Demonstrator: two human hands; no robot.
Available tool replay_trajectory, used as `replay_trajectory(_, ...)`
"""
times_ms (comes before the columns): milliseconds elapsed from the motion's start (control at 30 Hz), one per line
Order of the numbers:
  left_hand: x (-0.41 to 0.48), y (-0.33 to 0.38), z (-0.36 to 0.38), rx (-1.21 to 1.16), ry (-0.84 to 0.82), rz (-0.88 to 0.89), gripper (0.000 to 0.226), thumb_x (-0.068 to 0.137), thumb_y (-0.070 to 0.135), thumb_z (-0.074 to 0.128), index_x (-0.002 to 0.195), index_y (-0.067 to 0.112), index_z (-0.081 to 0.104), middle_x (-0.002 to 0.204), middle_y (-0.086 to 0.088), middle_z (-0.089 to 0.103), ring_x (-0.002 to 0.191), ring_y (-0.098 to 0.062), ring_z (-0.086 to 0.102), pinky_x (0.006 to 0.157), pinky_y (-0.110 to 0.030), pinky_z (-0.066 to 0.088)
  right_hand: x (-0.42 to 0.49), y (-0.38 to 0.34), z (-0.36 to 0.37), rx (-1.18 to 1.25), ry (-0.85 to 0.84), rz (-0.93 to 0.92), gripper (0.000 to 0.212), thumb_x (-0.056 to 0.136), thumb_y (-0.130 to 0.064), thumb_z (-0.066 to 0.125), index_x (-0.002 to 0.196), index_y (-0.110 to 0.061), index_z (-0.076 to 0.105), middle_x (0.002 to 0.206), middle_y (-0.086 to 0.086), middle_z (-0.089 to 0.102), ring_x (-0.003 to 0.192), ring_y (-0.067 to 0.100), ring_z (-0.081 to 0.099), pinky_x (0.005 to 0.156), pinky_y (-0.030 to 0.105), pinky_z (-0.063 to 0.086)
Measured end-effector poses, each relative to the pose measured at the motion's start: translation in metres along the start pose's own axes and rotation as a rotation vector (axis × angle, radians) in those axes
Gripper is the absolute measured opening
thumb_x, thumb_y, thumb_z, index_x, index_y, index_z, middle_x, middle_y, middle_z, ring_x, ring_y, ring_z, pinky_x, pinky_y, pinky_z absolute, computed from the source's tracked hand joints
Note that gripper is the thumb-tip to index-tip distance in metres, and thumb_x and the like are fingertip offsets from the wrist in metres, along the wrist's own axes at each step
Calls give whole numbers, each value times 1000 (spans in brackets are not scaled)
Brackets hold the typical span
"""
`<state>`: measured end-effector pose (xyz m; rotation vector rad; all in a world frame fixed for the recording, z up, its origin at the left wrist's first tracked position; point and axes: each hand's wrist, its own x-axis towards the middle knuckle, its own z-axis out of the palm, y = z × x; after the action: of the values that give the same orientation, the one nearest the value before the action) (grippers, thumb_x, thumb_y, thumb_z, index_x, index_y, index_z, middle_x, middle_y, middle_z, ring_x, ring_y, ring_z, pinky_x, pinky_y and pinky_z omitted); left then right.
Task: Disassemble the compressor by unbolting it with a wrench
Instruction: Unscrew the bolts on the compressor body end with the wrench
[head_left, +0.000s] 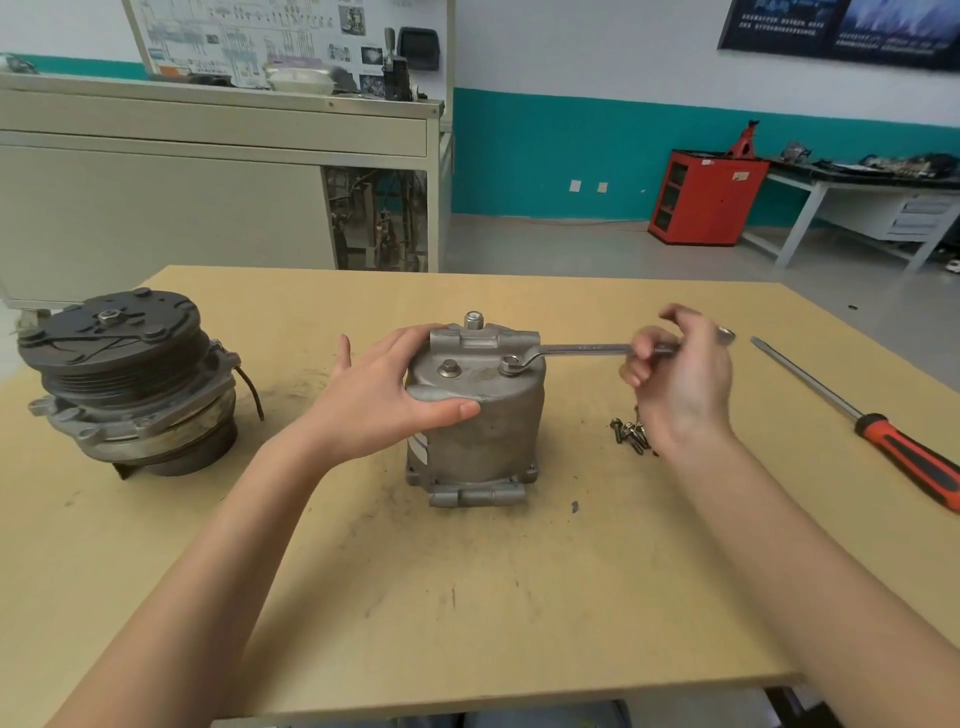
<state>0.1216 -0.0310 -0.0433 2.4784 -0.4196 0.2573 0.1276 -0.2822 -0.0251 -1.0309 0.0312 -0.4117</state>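
Forearms (218, 571) in: left hand (379, 400) grips compressor (483, 431); right hand (680, 379) fingers (641, 358) curl round wrench (576, 349), handle running right from bolt (511, 362).

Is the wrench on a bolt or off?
On: the silver ring wrench sits over the right-hand bolt atop the upright grey metal compressor housing.

A: Where does the compressor body (475, 421) stand?
B: On the middle of the table (467, 597). Take it as the dial's centre. The clutch pulley (130, 384) sits at 9 o'clock, well apart.
A: And the wrench (576, 351)?
B: Its head is on a bolt (511, 360) on top of the body, with the handle running out to 3 o'clock, where the right hand (680, 379) holds it. The left hand (384, 395) holds the body's top from 9 o'clock.
A: Further out?
B: Loose bolts (629, 434) lie on the table at 3 o'clock, and the screwdriver (852, 410) lies beyond them
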Motion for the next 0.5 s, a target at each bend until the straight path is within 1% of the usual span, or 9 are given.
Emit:
replay_trajectory(67, 0, 0, 0, 3, -3, -5, 105, 55, 88, 39, 145, 34, 32, 143, 20, 39, 135, -7, 36, 118, -54, -10, 26, 7, 11, -83, -12, 57, 24, 102, -22, 38, 82, -13, 45, 42, -5, 44, 37, 9, 34, 39, 22, 26)
replay_trajectory(133, -1, 0, 0, 5, -5, -7, 105, 55, 88, 39, 145, 34, 32, 135, 24, 38, 135, -7, 37, 118, -54, -10, 50, 16, 27, -139, -65, 139, 28, 102, -32, 41, 82, -13, 48, 43, -8, 44, 38, 6, 34, 39, 19, 26)
replay_trajectory(233, -1, 2, -2, 5, -12, -11, 104, 55, 88, 39, 144, 35, 32, 129, 28, 35, 134, -6, 38, 118, -53, -11, 76, 30, 57, -324, -143, 201, 29, 100, -33, 47, 79, -13, 51, 45, -7, 48, 40, 7, 36, 40, 19, 28)
replay_trajectory(333, -1, 1, -2, 7, -24, -5, 103, 54, 88, 40, 143, 37, 32, 129, 30, 34, 134, -3, 35, 118, -53, -12, 89, 43, 90, -666, -269, 177, 31, 98, -34, 49, 74, -14, 52, 52, -3, 49, 47, 11, 42, 43, 20, 33)
replay_trajectory(433, -1, 0, -1, 8, -19, 3, 102, 54, 88, 41, 142, 39, 32, 128, 33, 33, 133, 1, 34, 118, -52, -12, 95, 44, 118, -1083, -463, 78, 33, 95, -30, 49, 68, -12, 47, 58, 4, 46, 50, 18, 41, 46, 22, 32)
replay_trajectory(500, -1, 2, 0, 11, -14, 8, 101, 54, 88, 40, 142, 39, 32, 127, 34, 33, 132, 1, 34, 118, -53, -11, 94, 42, 135, -1349, -570, -10, 33, 95, -26, 47, 65, -11, 47, 62, 6, 50, 53, 19, 44, 46, 22, 32)
